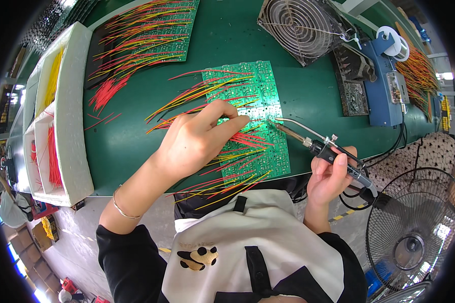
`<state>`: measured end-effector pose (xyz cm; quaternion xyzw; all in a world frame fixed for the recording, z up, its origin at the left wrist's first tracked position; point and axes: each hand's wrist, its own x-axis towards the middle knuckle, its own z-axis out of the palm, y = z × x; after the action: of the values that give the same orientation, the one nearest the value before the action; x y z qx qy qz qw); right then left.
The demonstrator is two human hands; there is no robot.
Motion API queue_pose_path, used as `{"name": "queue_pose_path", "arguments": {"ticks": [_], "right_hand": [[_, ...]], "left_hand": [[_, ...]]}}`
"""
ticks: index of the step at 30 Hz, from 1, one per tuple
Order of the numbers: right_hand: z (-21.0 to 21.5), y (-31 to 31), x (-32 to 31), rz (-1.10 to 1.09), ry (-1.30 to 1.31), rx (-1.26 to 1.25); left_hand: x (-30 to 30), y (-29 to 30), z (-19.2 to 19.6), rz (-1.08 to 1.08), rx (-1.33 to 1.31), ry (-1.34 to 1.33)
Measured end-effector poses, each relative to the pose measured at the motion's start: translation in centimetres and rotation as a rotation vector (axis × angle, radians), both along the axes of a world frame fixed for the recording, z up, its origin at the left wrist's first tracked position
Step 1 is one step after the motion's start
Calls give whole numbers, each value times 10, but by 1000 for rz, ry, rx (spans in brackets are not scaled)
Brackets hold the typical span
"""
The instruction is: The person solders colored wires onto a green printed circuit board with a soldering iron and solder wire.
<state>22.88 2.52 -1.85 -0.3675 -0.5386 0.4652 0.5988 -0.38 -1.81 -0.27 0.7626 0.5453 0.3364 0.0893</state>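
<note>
A green circuit board panel (269, 93) lies before me, with red, yellow and black wires standing off it to the left. My left hand (199, 136) is over its middle, thumb and forefinger pinched on the end of a red wire (257, 120). Below those fingers several red wires (253, 141) fan out over the board; whether the palm also holds them is hidden. My right hand (331, 177) grips a soldering iron (322, 150) with a thin curved solder feed tube (296, 122). The iron's tip is at the board, just right of the pinched wire.
Another wired circuit board panel (179, 40) lies at the far left, near a pile of red wires (108, 92). A white foam box (76, 116) holds yellow and red wires. Far right are a square fan (301, 25), a blue solder feeder (381, 88) and a wire bundle (417, 76).
</note>
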Motion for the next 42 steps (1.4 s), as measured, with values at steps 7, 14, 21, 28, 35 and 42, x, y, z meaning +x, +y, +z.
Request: {"name": "queue_pose_path", "arguments": {"ticks": [7, 14, 21, 28, 35, 42], "right_hand": [[3, -1, 0, -22, 56, -74], [-1, 1, 2, 18, 85, -37], [2, 2, 3, -8, 143, -59], [6, 3, 8, 11, 241, -108], [7, 3, 10, 32, 242, -132], [9, 6, 15, 25, 305, -167]], "left_hand": [[0, 0, -1, -7, 4, 1], [-1, -1, 0, -3, -2, -11], [-3, 4, 14, 24, 292, 121], [21, -18, 20, -94, 38, 295], [15, 6, 11, -14, 69, 326], [1, 14, 19, -19, 133, 209]]}}
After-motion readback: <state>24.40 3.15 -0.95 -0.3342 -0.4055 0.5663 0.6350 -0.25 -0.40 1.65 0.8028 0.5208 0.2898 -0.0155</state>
